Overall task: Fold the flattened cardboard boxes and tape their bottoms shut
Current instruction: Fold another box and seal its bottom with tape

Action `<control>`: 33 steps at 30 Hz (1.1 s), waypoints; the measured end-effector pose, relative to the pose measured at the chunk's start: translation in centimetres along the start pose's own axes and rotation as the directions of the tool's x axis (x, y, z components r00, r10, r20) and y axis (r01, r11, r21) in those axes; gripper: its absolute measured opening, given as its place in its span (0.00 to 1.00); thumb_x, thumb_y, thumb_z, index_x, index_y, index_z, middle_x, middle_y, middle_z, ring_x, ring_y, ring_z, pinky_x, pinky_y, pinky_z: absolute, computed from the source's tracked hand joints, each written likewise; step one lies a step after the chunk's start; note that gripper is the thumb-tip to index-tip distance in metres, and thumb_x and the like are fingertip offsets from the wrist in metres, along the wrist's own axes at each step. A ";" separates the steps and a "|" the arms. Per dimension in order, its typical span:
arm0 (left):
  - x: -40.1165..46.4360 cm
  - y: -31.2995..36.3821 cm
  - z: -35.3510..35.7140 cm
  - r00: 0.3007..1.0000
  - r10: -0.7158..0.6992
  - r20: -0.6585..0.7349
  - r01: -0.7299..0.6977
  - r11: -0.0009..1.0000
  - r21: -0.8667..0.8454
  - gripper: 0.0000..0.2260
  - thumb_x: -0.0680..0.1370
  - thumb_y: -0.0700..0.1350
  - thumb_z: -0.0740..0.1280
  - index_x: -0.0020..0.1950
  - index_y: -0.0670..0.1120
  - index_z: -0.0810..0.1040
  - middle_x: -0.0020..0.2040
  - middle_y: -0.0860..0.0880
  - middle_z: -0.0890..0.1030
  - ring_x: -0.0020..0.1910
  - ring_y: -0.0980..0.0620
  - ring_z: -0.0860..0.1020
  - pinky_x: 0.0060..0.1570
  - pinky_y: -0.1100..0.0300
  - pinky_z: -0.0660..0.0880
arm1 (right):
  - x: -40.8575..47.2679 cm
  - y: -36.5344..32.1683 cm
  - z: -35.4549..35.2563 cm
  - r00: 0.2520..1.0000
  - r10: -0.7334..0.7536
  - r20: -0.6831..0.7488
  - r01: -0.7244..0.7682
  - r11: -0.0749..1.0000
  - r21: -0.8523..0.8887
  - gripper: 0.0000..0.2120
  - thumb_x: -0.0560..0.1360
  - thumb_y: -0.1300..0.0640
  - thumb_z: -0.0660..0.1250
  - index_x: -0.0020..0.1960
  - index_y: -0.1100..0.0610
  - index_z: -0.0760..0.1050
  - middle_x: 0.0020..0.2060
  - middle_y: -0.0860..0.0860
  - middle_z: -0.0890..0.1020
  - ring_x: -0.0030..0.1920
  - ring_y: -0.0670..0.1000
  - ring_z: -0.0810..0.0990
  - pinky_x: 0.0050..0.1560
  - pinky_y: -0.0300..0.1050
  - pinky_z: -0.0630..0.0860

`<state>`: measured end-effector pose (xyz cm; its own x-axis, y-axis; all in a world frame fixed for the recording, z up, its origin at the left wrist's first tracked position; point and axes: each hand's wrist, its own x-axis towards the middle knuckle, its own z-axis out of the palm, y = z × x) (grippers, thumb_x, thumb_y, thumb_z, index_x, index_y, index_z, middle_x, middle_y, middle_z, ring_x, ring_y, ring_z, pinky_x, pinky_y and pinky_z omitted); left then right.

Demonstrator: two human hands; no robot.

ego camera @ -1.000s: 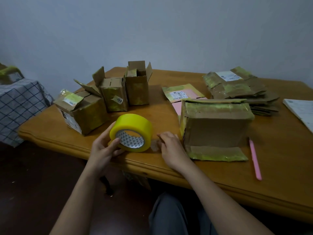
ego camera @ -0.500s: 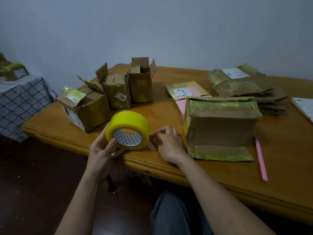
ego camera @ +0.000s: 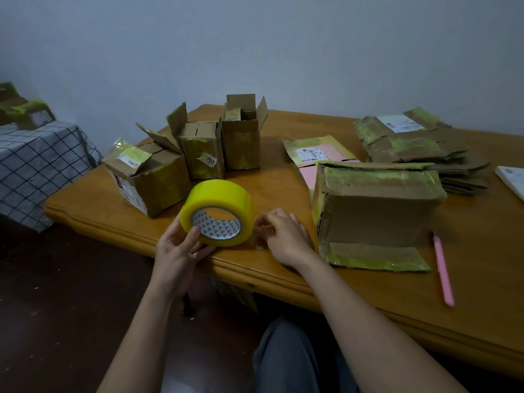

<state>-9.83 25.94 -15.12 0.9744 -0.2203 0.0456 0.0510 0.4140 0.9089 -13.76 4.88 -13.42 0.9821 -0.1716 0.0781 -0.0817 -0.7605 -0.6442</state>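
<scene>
The left hand (ego camera: 181,251) grips a yellow tape roll (ego camera: 217,212) near the front edge of the wooden tabletop (ego camera: 283,188), with the thumb inside the patterned core and the fingers curled under the roll. At 3 o'clock from the roll, just beside it, the right hand (ego camera: 286,236) has its fingers curled together at the loose tape end (ego camera: 259,232), and it seems to pinch this clear strip, which runs from the roll to the fingertips. At 3 o'clock from the right hand stands a folded cardboard box (ego camera: 374,208), large, with old greenish tape on its top edge and one flap lying flat on the tabletop in front of it. A pink pen (ego camera: 443,270) lies at 4 o'clock from this box, near it. Three smaller folded boxes (ego camera: 198,154) stand in a group at 11 o'clock from the roll, their top flaps open. A stack of flattened cardboard boxes (ego camera: 414,143) lies at 1 o'clock, far back on the tabletop, and a pink mailer (ego camera: 320,153) lies between this stack and the small boxes. At 9 o'clock, apart from the tabletop, there is a checked cloth (ego camera: 37,168).
</scene>
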 end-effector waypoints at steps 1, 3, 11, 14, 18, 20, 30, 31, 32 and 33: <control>0.0 0.0 0.1 1.000 -0.003 0.000 0.003 1.000 -0.007 0.24 0.74 0.43 0.66 0.71 0.48 0.72 0.61 0.50 0.82 0.58 0.46 0.82 0.47 0.54 0.82 | -0.1 0.1 0.0 1.000 -0.002 -0.002 0.002 0.999 0.044 0.07 0.81 0.48 0.61 0.45 0.39 0.71 0.54 0.44 0.74 0.56 0.51 0.68 0.54 0.49 0.67; -0.1 0.0 0.2 1.000 -0.007 -0.001 0.007 1.000 -0.022 0.21 0.74 0.43 0.67 0.67 0.50 0.75 0.59 0.51 0.83 0.58 0.47 0.82 0.46 0.55 0.82 | -0.4 0.3 -0.2 1.000 0.016 -0.015 -0.013 0.988 0.153 0.07 0.81 0.49 0.61 0.45 0.40 0.72 0.51 0.48 0.74 0.53 0.53 0.71 0.54 0.52 0.73; -0.1 0.0 0.2 0.999 -0.023 -0.022 0.021 0.997 -0.080 0.19 0.74 0.43 0.67 0.65 0.51 0.75 0.58 0.52 0.83 0.57 0.47 0.82 0.46 0.54 0.82 | -1.1 0.5 -0.6 0.997 -0.045 -0.066 0.063 0.947 0.314 0.15 0.82 0.61 0.60 0.53 0.43 0.80 0.46 0.36 0.76 0.54 0.49 0.71 0.54 0.43 0.72; -0.1 0.0 0.2 0.999 -0.027 -0.020 0.025 0.994 -0.103 0.20 0.74 0.42 0.67 0.65 0.51 0.75 0.59 0.52 0.83 0.57 0.47 0.82 0.46 0.54 0.82 | -0.9 0.6 -0.4 0.993 -0.060 -0.101 0.081 0.970 0.228 0.16 0.81 0.64 0.61 0.58 0.47 0.80 0.53 0.44 0.75 0.58 0.49 0.70 0.58 0.43 0.69; -0.1 0.0 0.0 0.999 -0.039 -0.022 0.036 0.992 -0.122 0.20 0.74 0.42 0.67 0.65 0.51 0.76 0.58 0.52 0.84 0.58 0.46 0.82 0.46 0.53 0.82 | -0.8 0.6 -0.4 0.997 -0.009 -0.073 0.020 0.987 0.158 0.19 0.80 0.61 0.62 0.69 0.50 0.72 0.55 0.47 0.71 0.58 0.51 0.72 0.60 0.44 0.71; -0.1 0.0 0.0 0.999 -0.043 -0.027 0.039 0.991 -0.129 0.19 0.74 0.42 0.67 0.65 0.51 0.76 0.58 0.52 0.84 0.58 0.46 0.82 0.46 0.53 0.82 | -0.6 0.6 -0.5 0.998 0.005 -0.061 0.002 0.994 0.112 0.10 0.80 0.57 0.64 0.60 0.53 0.79 0.52 0.48 0.71 0.57 0.51 0.71 0.60 0.45 0.71; -0.3 -0.1 0.2 0.999 -0.036 -0.036 0.030 0.989 -0.145 0.20 0.74 0.42 0.66 0.66 0.51 0.74 0.61 0.50 0.82 0.58 0.46 0.82 0.47 0.54 0.82 | -1.6 0.2 -1.2 0.993 -0.054 -0.104 0.073 0.979 0.189 0.07 0.79 0.61 0.63 0.43 0.54 0.73 0.45 0.48 0.75 0.49 0.51 0.73 0.49 0.47 0.71; -0.3 0.0 0.2 0.999 -0.039 -0.036 0.033 0.988 -0.152 0.20 0.74 0.42 0.66 0.66 0.51 0.74 0.61 0.50 0.82 0.58 0.45 0.82 0.47 0.53 0.82 | -1.8 0.2 -1.3 0.992 -0.064 -0.111 0.086 0.974 0.211 0.07 0.79 0.62 0.62 0.43 0.55 0.72 0.44 0.49 0.75 0.47 0.50 0.73 0.47 0.46 0.71; -0.4 0.0 0.2 0.999 -0.040 -0.030 0.034 0.987 -0.159 0.20 0.74 0.42 0.66 0.66 0.52 0.75 0.60 0.51 0.82 0.58 0.45 0.82 0.47 0.53 0.82 | -1.9 0.3 -1.4 0.990 -0.072 -0.119 0.097 0.969 0.228 0.08 0.80 0.63 0.62 0.43 0.55 0.72 0.43 0.50 0.75 0.46 0.50 0.73 0.46 0.45 0.70; -0.5 0.0 0.3 0.999 -0.037 -0.020 0.033 0.986 -0.163 0.20 0.74 0.42 0.66 0.65 0.52 0.75 0.59 0.51 0.83 0.58 0.46 0.82 0.47 0.53 0.82 | -2.1 0.3 -1.5 0.988 -0.078 -0.130 0.108 0.965 0.239 0.08 0.80 0.64 0.61 0.43 0.56 0.71 0.43 0.50 0.75 0.45 0.50 0.73 0.45 0.44 0.70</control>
<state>-10.34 25.82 -15.03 0.9760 -0.2179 0.0043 0.1180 0.5450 0.8301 -16.12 4.11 -12.67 0.9549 -0.1914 0.2268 0.0679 -0.6028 -0.7950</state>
